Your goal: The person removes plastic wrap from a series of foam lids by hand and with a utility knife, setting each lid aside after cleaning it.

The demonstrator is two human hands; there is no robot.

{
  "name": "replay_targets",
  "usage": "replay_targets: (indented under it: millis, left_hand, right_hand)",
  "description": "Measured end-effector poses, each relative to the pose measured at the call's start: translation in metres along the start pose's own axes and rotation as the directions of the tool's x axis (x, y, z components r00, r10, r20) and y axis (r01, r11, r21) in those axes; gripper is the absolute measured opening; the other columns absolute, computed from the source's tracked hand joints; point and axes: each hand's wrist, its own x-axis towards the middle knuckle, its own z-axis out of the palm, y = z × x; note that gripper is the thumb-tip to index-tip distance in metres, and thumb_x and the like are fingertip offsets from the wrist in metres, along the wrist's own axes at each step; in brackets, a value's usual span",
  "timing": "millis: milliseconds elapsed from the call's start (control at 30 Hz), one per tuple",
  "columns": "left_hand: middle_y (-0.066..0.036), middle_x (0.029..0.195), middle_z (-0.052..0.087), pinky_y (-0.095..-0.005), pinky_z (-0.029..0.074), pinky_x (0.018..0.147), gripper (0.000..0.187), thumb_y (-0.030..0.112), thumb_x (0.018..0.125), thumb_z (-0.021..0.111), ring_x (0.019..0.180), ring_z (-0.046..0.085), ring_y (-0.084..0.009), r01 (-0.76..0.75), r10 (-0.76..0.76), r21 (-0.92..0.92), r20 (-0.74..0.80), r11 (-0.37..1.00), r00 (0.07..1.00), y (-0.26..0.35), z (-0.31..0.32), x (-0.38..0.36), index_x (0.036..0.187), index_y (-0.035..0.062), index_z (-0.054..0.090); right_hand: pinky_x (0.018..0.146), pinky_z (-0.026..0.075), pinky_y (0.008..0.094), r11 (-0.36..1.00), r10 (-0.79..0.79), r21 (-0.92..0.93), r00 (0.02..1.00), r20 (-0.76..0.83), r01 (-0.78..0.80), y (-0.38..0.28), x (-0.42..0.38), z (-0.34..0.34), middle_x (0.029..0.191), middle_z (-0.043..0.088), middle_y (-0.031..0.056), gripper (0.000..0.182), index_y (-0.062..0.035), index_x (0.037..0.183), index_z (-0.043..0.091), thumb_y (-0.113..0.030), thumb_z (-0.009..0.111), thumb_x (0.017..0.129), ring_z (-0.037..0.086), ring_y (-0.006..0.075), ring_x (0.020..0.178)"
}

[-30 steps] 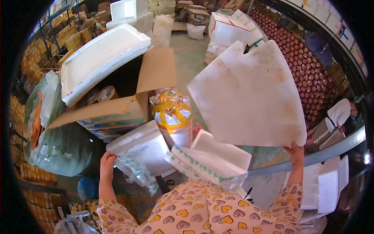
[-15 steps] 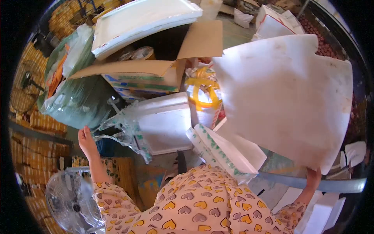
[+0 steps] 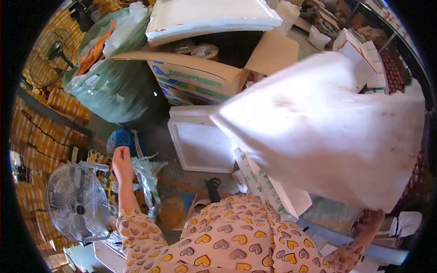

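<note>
Right hand (image 3: 372, 221) grips the white sheet's (image 3: 327, 136) edge, seemingly fingers curled.

Right now the white sheet (image 3: 327, 132) is blurring, and its lower edge is covering my right hand's (image 3: 374, 220) fingertips; the hand itself is smearing too. The sheet is also hiding the upper end of the green-marked foam piece (image 3: 259, 182) and part of the foam tray (image 3: 200, 143). Over on the left, the clear plastic (image 3: 148, 177) is going soft, and I'm not making out whether my left hand (image 3: 122, 161) is touching it. Up top, the view's edge is cutting off the foam lid (image 3: 214, 20), while shadow is swallowing the inside of the cardboard box (image 3: 195, 84).
</note>
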Motion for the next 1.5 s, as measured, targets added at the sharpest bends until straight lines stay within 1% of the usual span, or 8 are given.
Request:
replay_targets:
  millis: [433, 600, 667, 933, 1033, 1100, 1300, 1500]
  left_hand:
    - [-0.013, 0.074, 0.059, -0.0372, 0.044, 0.063, 0.021, 0.025, 0.082, 0.055, 0.072, 0.057, -0.0288, 0.335, -0.339, 0.053, 0.191, 0.941, 0.921, 0.003, -0.005, -0.034, 0.085, 0.0042, 0.058]
    - [-0.013, 0.076, 0.06, -0.0371, 0.044, 0.065, 0.021, 0.025, 0.081, 0.056, 0.074, 0.058, -0.0297, 0.329, -0.327, 0.002, 0.109, 0.944, 0.939, -0.023, -0.006, -0.051, 0.085, 0.0044, 0.058]
    - [-0.013, 0.077, 0.06, -0.0372, 0.045, 0.066, 0.022, 0.025, 0.081, 0.056, 0.075, 0.058, -0.0297, 0.326, -0.324, -0.001, 0.082, 0.946, 0.942, -0.038, -0.007, -0.054, 0.085, 0.0042, 0.058]
    - [-0.014, 0.088, 0.063, -0.0412, 0.046, 0.073, 0.027, 0.031, 0.082, 0.049, 0.084, 0.059, -0.0325, 0.363, -0.554, 0.55, 0.228, 0.752, 0.801, -0.075, -0.029, -0.083, 0.088, 0.0077, 0.062]
    - [-0.014, 0.095, 0.063, -0.041, 0.046, 0.077, 0.035, 0.037, 0.083, 0.045, 0.092, 0.059, -0.0311, -0.233, -0.459, 0.702, 0.643, 0.673, 0.613, -0.133, -0.053, -0.128, 0.094, 0.0088, 0.063]
    - [-0.014, 0.101, 0.062, -0.0408, 0.045, 0.081, 0.049, 0.047, 0.083, 0.04, 0.099, 0.057, -0.0295, 0.18, -0.823, 0.824, 0.464, 0.537, 0.329, -0.111, -0.083, -0.138, 0.1, 0.0065, 0.062]
    - [-0.018, 0.107, 0.059, -0.0406, 0.043, 0.085, 0.061, 0.054, 0.081, 0.038, 0.102, 0.055, -0.033, 0.407, -0.887, 0.791, 0.436, 0.457, 0.149, -0.182, -0.094, -0.238, 0.107, 0.0032, 0.059]
    - [-0.023, 0.095, 0.061, -0.0446, 0.043, 0.082, 0.053, 0.048, 0.082, 0.041, 0.092, 0.056, -0.0379, 0.022, -0.552, 0.58, 0.763, 0.815, 0.335, -0.237, -0.04, -0.235, 0.09, 0.0002, 0.063]
  right_hand:
    - [0.083, 0.044, 0.0412, 0.76, -0.094, -0.448, 0.762, 0.641, 0.471, 0.113, 0.38, -0.102, 0.119, 0.05, 0.0129, 0.059, -0.0046, 0.125, 0.041, -0.025, 0.063, 0.074, 0.049, 0.0268, 0.106]
    - [0.081, 0.045, 0.0395, 0.54, -0.078, -0.579, 0.721, 0.689, 0.611, 0.007, 0.221, 0.325, 0.117, 0.052, 0.0127, 0.056, -0.0039, 0.123, 0.043, -0.024, 0.062, 0.075, 0.051, 0.0259, 0.103]
    - [0.074, 0.047, 0.0324, 0.983, 0.18, -0.138, 0.81, 0.558, -0.123, 0.061, 0.212, 0.375, 0.103, 0.058, 0.0107, 0.044, -0.0014, 0.116, 0.048, -0.005, 0.059, 0.074, 0.055, 0.0187, 0.091]
    - [0.087, 0.042, 0.0325, 0.986, 0.139, -0.074, 0.512, 0.848, -0.147, 0.17, 0.12, 0.51, 0.11, 0.054, 0.0084, 0.063, -0.0002, 0.119, 0.042, -0.008, 0.073, 0.065, 0.051, 0.0192, 0.101]
    - [0.088, 0.04, 0.0329, 0.987, 0.122, -0.051, 0.517, 0.847, -0.15, 0.197, 0.106, 0.534, 0.114, 0.051, 0.0098, 0.068, 0.0002, 0.119, 0.04, -0.014, 0.078, 0.063, 0.05, 0.0187, 0.103]
    - [0.088, 0.041, 0.0328, 0.999, 0.037, -0.037, 0.486, 0.873, -0.01, 0.211, 0.095, 0.542, 0.11, 0.053, 0.0106, 0.063, 0.0017, 0.114, 0.043, -0.011, 0.078, 0.063, 0.051, 0.019, 0.101]
    - [0.087, 0.042, 0.0319, 0.988, 0.144, -0.153, 0.495, 0.857, -0.023, 0.25, 0.096, 0.561, 0.108, 0.056, 0.0087, 0.066, -0.0003, 0.116, 0.042, -0.003, 0.075, 0.059, 0.052, 0.019, 0.103]
    - [0.091, 0.041, 0.0328, 0.872, 0.399, -0.199, 0.413, 0.819, -0.448, 0.272, 0.117, 0.583, 0.122, 0.047, 0.0136, 0.078, 0.0004, 0.128, 0.032, -0.003, 0.072, 0.061, 0.048, 0.0211, 0.11]
